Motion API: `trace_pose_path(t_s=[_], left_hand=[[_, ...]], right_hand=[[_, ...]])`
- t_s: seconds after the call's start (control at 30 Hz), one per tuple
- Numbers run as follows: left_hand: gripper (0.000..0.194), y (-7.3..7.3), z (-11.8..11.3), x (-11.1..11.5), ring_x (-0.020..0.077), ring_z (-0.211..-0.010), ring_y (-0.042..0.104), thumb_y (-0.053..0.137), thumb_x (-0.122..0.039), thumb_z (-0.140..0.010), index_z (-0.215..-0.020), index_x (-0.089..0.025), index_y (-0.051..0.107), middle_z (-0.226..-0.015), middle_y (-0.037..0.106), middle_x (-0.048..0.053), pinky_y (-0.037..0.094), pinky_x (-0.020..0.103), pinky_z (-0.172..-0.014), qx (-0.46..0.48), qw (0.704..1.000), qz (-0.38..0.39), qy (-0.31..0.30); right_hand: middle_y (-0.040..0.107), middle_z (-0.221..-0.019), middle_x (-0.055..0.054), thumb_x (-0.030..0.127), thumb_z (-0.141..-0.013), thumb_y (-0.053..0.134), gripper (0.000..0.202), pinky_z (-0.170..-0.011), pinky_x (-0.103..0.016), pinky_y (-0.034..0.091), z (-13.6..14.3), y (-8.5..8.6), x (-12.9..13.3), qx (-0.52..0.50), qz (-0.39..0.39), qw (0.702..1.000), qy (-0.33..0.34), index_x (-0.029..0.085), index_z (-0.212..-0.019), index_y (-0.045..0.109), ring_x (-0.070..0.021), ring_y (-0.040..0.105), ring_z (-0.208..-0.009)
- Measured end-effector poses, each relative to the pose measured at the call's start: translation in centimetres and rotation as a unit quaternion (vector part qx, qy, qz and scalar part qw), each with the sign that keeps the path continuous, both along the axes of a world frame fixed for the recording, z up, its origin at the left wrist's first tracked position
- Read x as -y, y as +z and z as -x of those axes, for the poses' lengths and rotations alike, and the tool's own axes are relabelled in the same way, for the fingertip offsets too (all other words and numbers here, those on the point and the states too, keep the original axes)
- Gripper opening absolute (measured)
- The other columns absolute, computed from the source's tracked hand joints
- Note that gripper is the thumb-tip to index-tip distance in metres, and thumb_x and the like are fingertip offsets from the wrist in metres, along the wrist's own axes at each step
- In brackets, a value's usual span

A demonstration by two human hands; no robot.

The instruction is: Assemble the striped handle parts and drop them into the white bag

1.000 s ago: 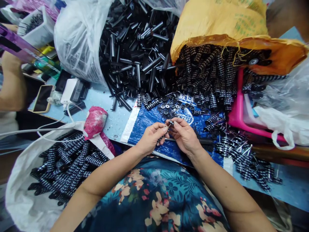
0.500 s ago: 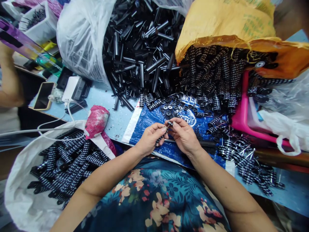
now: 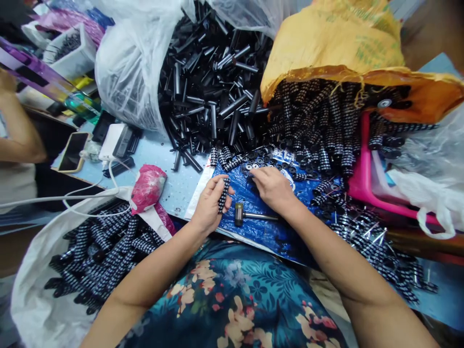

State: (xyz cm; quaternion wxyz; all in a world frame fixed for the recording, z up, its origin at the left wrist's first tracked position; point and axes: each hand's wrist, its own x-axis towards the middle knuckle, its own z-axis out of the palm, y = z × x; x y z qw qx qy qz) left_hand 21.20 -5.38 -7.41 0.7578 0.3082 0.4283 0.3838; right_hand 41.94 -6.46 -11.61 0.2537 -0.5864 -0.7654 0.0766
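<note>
My left hand (image 3: 210,205) is closed around a black cylinder dotted with rows of small white squares (image 3: 224,195), held above the near left part of a blue plastic sheet (image 3: 239,188). My right hand (image 3: 273,188) reaches over the sheet at the near edge of a cluster of small black ring-shaped parts (image 3: 256,159). Its thumb and fingertips are drawn together, and what lies between them I cannot make out. Below and between my hands a small hammer (image 3: 238,215) rests on the sheet, its handle pointing right.
At the back, a clear bag (image 3: 126,72) spills black tubes (image 3: 213,121). A yellow sack (image 3: 333,38) and pink-rimmed bin (image 3: 366,169) stand right, with dotted cylinders piled around. A white sack (image 3: 32,280) of them sits left, below a phone (image 3: 74,152). Another person's arm (image 3: 20,125) shows far left.
My hands have moved apart. My left hand has gone left with the dotted cylinder, my right hand up toward the ring-shaped parts. The hammer's head has come into view.
</note>
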Motion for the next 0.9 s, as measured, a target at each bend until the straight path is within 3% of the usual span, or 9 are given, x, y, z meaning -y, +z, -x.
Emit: trace_pose_path(t_s=[0.1,0.17,0.23,0.3,0.43,0.6,0.77,0.83,0.9], left_hand=[[0.051,0.2,0.7,-0.1,0.0067,-0.05,0.049,0.077,-0.044,-0.08,-0.117,-0.018,0.055,-0.079,0.062,-0.001,0.029,0.018,-0.041,-0.008,1.0,0.006,0.004],[0.053,0.3,0.7,0.0,0.0066,-0.048,0.048,0.078,-0.043,-0.078,-0.118,-0.016,0.056,-0.078,0.063,0.0,0.029,0.018,-0.042,0.002,0.999,0.024,-0.024],[0.049,0.5,0.4,0.4,0.0065,-0.045,0.048,0.077,-0.045,-0.079,-0.112,-0.014,0.058,-0.076,0.065,0.001,0.03,0.018,-0.042,0.021,0.997,0.042,-0.062],[0.043,0.6,0.1,0.7,0.0063,-0.044,0.048,0.076,-0.046,-0.079,-0.101,-0.013,0.059,-0.073,0.066,0.002,0.031,0.019,-0.043,0.031,0.994,0.046,-0.095],[0.041,0.6,-0.5,1.3,0.0065,-0.045,0.049,0.075,-0.048,-0.08,-0.093,-0.014,0.058,-0.072,0.067,0.003,0.028,0.018,-0.042,0.015,0.989,0.032,-0.144],[0.043,0.6,-0.8,1.8,0.0066,-0.046,0.05,0.075,-0.051,-0.079,-0.091,-0.014,0.058,-0.073,0.065,0.002,0.029,0.019,-0.043,0.0,0.988,0.018,-0.154],[0.042,0.5,-0.9,2.2,0.0061,-0.046,0.049,0.075,-0.051,-0.078,-0.089,-0.014,0.057,-0.073,0.064,0.002,0.029,0.018,-0.043,-0.013,0.989,0.019,-0.149],[0.042,0.3,-0.9,2.4,0.0058,-0.046,0.048,0.074,-0.051,-0.079,-0.089,-0.014,0.057,-0.073,0.063,0.002,0.028,0.018,-0.043,-0.015,0.989,0.018,-0.147],[0.042,0.2,-1.0,2.6,0.0053,-0.046,0.047,0.074,-0.051,-0.08,-0.09,-0.013,0.056,-0.072,0.062,0.001,0.027,0.018,-0.042,-0.01,0.99,0.017,-0.14]], right_hand=[[0.065,-0.104,-0.01,0.025,-0.104,0.053,0.02,-0.085,-0.042,0.054,0.1,0.3,0.7,-0.213,0.011,0.977,-0.009,0.019,-0.114,0.069,-0.0273,0.063,-0.092],[0.066,-0.099,-0.005,0.039,-0.102,0.065,0.02,-0.08,-0.037,0.058,0.8,0.7,1.6,-0.417,0.076,0.905,-0.032,0.023,-0.113,0.069,-0.0237,0.066,-0.087],[0.066,-0.092,-0.002,0.048,-0.091,0.081,0.033,-0.075,-0.032,0.059,2.0,1.2,2.6,-0.575,0.14,0.804,-0.06,0.024,-0.11,0.069,-0.0211,0.068,-0.081],[0.067,-0.091,-0.001,0.049,-0.08,0.091,0.042,-0.075,-0.029,0.06,3.2,1.7,3.5,-0.654,0.159,0.734,-0.089,0.024,-0.107,0.07,-0.0197,0.069,-0.081],[0.07,-0.098,-0.003,0.058,-0.087,0.084,0.041,-0.083,-0.029,0.059,4.7,2.4,4.6,-0.706,0.157,0.679,-0.125,0.025,-0.107,0.071,-0.021,0.068,-0.094],[0.07,-0.106,-0.005,0.063,-0.088,0.079,0.047,-0.082,-0.034,0.06,5.3,2.7,5.4,-0.723,0.21,0.649,-0.106,0.024,-0.11,0.069,-0.0247,0.067,-0.097],[0.07,-0.106,-0.005,0.06,-0.088,0.081,0.043,-0.077,-0.034,0.06,5.7,2.1,5.8,-0.722,0.204,0.653,-0.1,0.024,-0.109,0.07,-0.0244,0.068,-0.093],[0.071,-0.106,-0.005,0.058,-0.09,0.079,0.04,-0.086,-0.037,0.06,5.8,1.7,6.0,-0.707,0.193,0.674,-0.1,0.025,-0.11,0.07,-0.0249,0.068,-0.095],[0.07,-0.11,-0.006,0.056,-0.096,0.073,0.036,-0.094,-0.042,0.057,5.6,1.4,6.2,-0.653,0.159,0.734,-0.102,0.024,-0.112,0.072,-0.0264,0.067,-0.101]])
